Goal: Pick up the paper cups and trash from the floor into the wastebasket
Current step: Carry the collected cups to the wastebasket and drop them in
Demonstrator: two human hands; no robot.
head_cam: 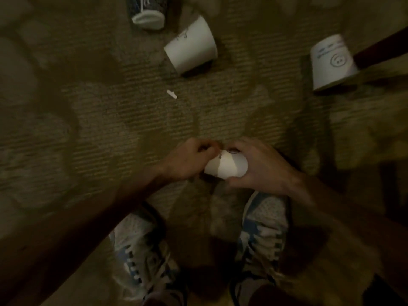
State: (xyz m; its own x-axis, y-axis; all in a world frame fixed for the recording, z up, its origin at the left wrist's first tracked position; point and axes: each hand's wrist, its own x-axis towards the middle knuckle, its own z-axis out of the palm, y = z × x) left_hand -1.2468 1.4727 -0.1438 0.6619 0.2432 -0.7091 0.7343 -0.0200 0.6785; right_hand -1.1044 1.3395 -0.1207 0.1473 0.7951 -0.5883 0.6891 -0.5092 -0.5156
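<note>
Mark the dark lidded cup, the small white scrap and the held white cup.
dark lidded cup (145, 9), head view, dark side wall above lid
small white scrap (172, 94), head view, its middle
held white cup (225, 166), head view, lit side wall

I hold a small white paper cup (225, 165) sideways, dark print near one end, my left hand (187, 161) and right hand (262, 166) curled round it. On the carpeted floor (99, 107) ahead lies a larger white paper cup (191, 46) on its side (scribble on its wall). A small white scrap (171, 94) lies near it. A dark patterned paper cup with a white lid (146, 12) is tipped over beyond it, and a white paper cup with a drawn smiley face (333, 61) sits far right.
</note>
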